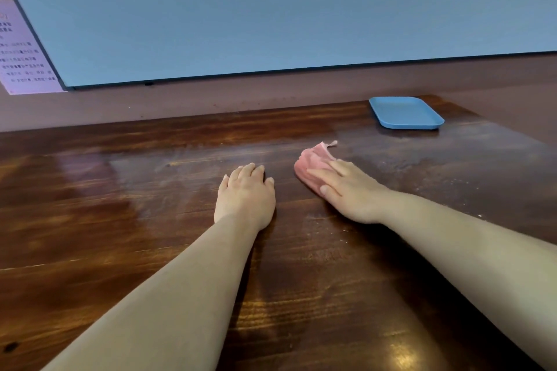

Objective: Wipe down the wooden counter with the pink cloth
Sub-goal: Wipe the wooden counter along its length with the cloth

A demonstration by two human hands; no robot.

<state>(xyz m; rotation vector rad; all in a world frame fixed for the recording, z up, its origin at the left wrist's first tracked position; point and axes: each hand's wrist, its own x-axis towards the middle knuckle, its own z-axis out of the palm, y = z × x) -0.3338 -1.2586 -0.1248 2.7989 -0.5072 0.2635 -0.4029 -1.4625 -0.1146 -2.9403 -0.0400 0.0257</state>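
A dark wooden counter (150,196) fills the lower half of the view. A bunched pink cloth (312,161) lies on it right of centre. My right hand (346,190) presses flat on the cloth with straight fingers, covering its near part. My left hand (245,194) rests palm down on the bare wood to the left of the cloth, fingers lightly bent, holding nothing. A damp, streaked patch with pale specks spreads over the counter to the right of the cloth.
A light blue tray (405,113) sits at the counter's far right, near the back edge. A large pale blue panel (271,9) rises behind the counter, with a printed paper notice (24,48) at its left. The counter's right edge drops off beyond the tray.
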